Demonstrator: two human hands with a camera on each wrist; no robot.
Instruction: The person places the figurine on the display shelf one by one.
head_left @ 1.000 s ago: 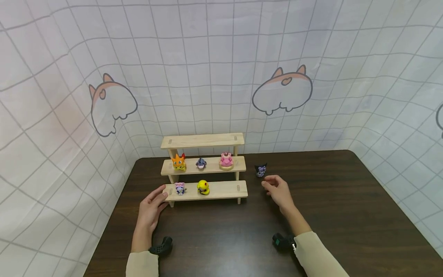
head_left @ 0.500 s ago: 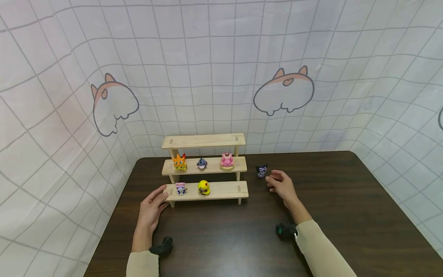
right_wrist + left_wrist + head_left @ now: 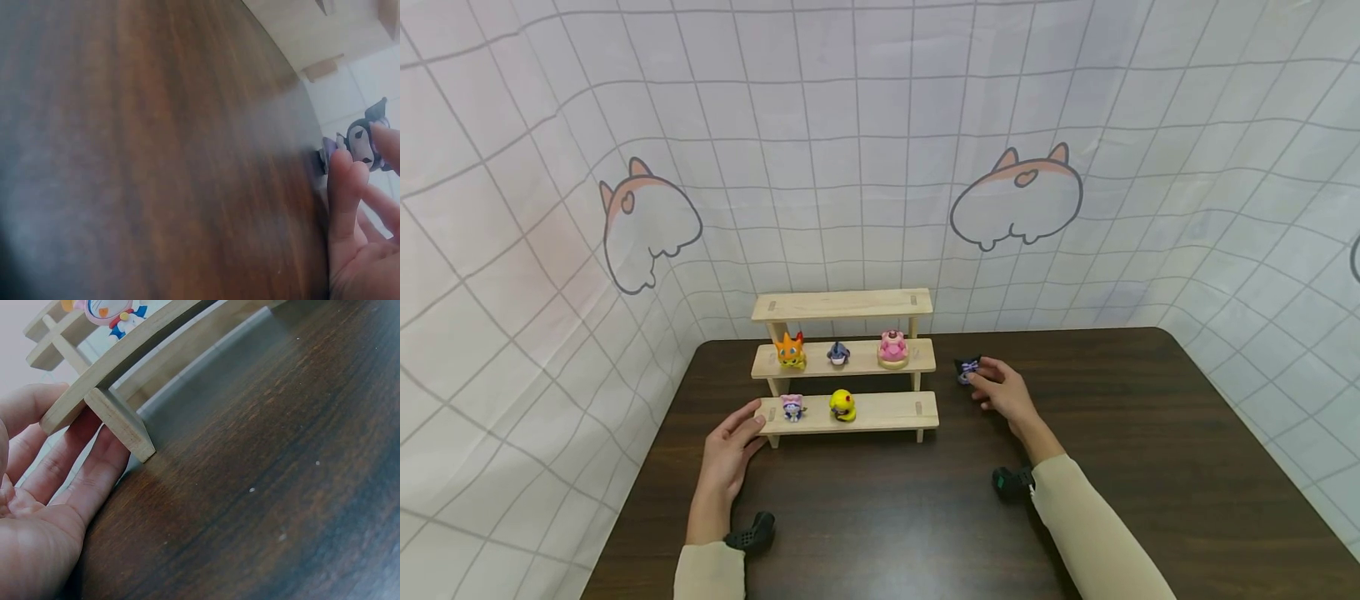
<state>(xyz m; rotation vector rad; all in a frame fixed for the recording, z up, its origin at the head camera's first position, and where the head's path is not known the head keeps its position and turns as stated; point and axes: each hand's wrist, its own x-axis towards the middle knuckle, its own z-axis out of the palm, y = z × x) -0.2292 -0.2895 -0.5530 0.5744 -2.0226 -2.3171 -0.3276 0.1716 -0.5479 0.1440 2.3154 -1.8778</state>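
Right hand: the right hand (image 3: 1003, 392) is lying on the counter (image 3: 1150, 467) to the right of the shelf, its fingertips (image 3: 342, 164) pinching the dark figurine (image 3: 966, 369); the wrist view is showing a finger on each side of the toy.
Dark figurine: it is standing on the counter just right of the wooden shelf (image 3: 850, 412), level with the middle tier; the right hand is covering its right side in the head view, and in the wrist view it is blurred, with its lower part hidden behind the fingers.
Left hand: the left hand (image 3: 730, 442) is resting flat and relaxed on the counter, its straight fingers (image 3: 94, 472) touching the left end of the shelf's bottom tier beside the leg; the palm is cut off at the wrist view's lower left edge.
Bottom tier: a small pink-and-white figurine (image 3: 791, 407) and a yellow figurine (image 3: 842, 406) are sitting side by side toward the left.
Middle tier: an orange figurine (image 3: 789, 351), a small blue-grey figurine (image 3: 837, 353) and a pink figurine (image 3: 892, 348) are standing in a row; their faces are too small to read.
Top tier: only its boards are showing.
Wrists: black wrist devices (image 3: 752, 533) are showing at both cuffs, partly hidden by the beige sleeves (image 3: 1090, 533).
Backdrop: a gridded white cloth (image 3: 880, 150) with cartoon animal outlines is hanging behind and around the counter.
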